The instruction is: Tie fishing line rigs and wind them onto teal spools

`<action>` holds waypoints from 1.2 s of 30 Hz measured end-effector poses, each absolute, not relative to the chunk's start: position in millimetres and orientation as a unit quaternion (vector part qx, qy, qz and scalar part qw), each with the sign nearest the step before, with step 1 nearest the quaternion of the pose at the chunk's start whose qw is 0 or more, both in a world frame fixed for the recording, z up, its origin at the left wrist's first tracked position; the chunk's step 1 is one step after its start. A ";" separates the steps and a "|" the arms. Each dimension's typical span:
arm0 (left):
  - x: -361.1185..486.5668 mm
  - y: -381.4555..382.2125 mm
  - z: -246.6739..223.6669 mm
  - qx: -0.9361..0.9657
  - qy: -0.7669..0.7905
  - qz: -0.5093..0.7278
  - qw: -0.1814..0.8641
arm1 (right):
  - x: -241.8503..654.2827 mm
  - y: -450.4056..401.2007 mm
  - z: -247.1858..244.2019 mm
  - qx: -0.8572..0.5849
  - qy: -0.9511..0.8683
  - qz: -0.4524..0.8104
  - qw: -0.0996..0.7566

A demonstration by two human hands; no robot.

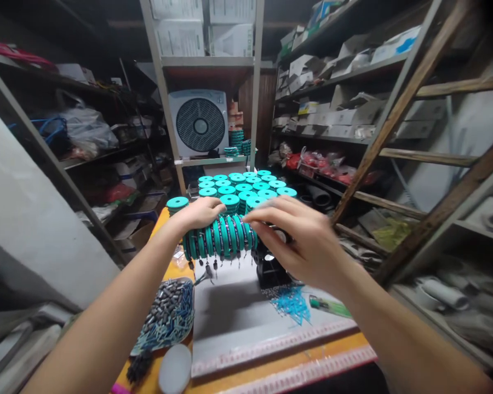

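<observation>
In the middle of the head view, a row of turquoise spools (pixel 219 238) lies on its side on a black stand (pixel 270 271). Dark beaded line is wound on them, and small dark ends dangle below. My left hand (pixel 203 212) is closed over the top left of this row, with some fingertips hidden. At the row's upper right, my right hand (pixel 299 232) is slightly blurred, its thumb and index finger pinched together. What lies between those fingertips is too small to make out.
Upright turquoise spools (pixel 244 189) stand packed behind the row. A tray (pixel 164 314) of metal weights and blue pieces sits left, near a round white lid (pixel 175 368). Blue slivers (pixel 293 303) and a green-handled tool (pixel 331 305) lie on the white board (pixel 230 323). A wooden ladder (pixel 398 120) leans right.
</observation>
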State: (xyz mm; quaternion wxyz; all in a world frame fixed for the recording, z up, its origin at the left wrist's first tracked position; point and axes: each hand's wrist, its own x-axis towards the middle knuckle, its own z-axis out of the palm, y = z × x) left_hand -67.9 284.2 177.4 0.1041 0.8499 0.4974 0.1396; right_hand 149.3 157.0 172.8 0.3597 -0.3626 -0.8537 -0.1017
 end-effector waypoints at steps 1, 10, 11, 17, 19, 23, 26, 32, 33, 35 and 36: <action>-67.8 283.1 177.2 0.848 0.499 0.143 0.102 | 143.1 170.4 172.8 -0.370 -0.858 -0.091 0.344; -69.3 286.2 175.4 0.841 0.510 0.138 0.114 | 128.8 233.5 165.3 -0.416 -0.847 -0.052 0.328; -69.7 287.5 175.1 0.841 0.511 0.134 0.119 | 129.0 232.9 165.2 -0.420 -0.842 -0.054 0.335; -71.5 298.9 170.3 0.835 0.511 0.120 0.162 | 130.0 226.4 152.4 -0.414 -0.832 -0.053 0.366; -72.5 304.7 167.9 0.832 0.510 0.125 0.178 | 128.9 223.3 144.5 -0.398 -0.838 -0.052 0.369; -76.3 309.1 171.6 0.828 0.504 0.154 0.193 | 122.3 221.5 133.0 -0.380 -0.854 -0.063 0.349; -79.3 293.3 183.2 0.836 0.485 0.203 0.159 | 118.8 224.5 132.3 -0.393 -0.853 -0.066 0.336; -75.9 226.4 182.9 0.887 0.397 0.235 0.027 | 121.1 233.9 142.2 -0.422 -0.850 -0.042 0.313; -74.4 218.6 178.0 0.892 0.392 0.225 0.011 | 121.2 236.3 144.0 -0.425 -0.850 -0.035 0.309; -71.7 209.3 167.1 0.892 0.398 0.214 -0.019 | 120.6 240.2 146.7 -0.427 -0.851 -0.021 0.305; -70.6 207.3 162.0 0.888 0.407 0.212 -0.034 | 120.4 240.8 147.6 -0.427 -0.850 -0.017 0.308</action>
